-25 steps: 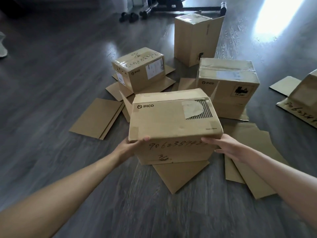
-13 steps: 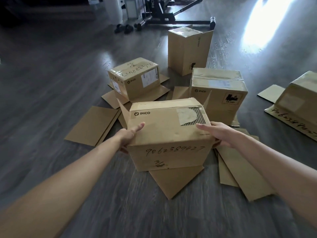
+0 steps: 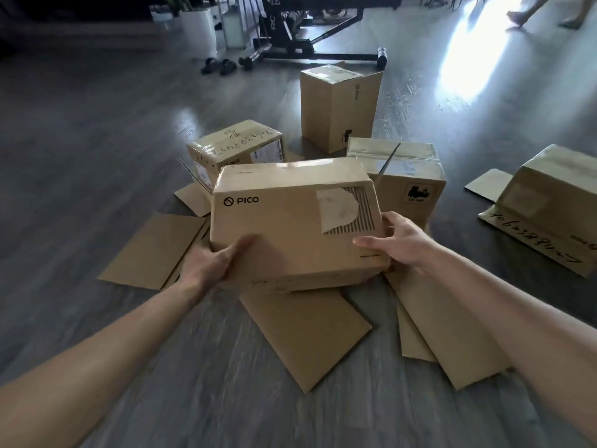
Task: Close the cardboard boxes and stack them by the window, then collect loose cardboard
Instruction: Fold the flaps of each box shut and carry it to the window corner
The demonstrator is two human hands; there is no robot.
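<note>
A closed PICO cardboard box (image 3: pixel 284 221) with a torn label is held off the floor, tipped so its printed face looks up at me. My left hand (image 3: pixel 213 263) grips its near left corner, thumb on the face. My right hand (image 3: pixel 400 240) grips its right end, thumb on the face and fingers behind. Loose cardboard sheets lie on the floor beneath it (image 3: pixel 310 334), to the left (image 3: pixel 151 250) and under my right forearm (image 3: pixel 452 344).
More boxes stand behind: a small PICO box (image 3: pixel 235 150), a tall box (image 3: pixel 336 108), a taped box (image 3: pixel 407 176) and a box at the right edge (image 3: pixel 555 202) with a flat sheet (image 3: pixel 487 184) beside it. A black equipment frame (image 3: pixel 300 40), slippers (image 3: pixel 219 64) and someone's feet (image 3: pixel 546 14) are farther back.
Both hands have lifted the PICO box off the floor and tipped its handwritten front side down and out of sight. The view has risen, showing more of the room behind.
</note>
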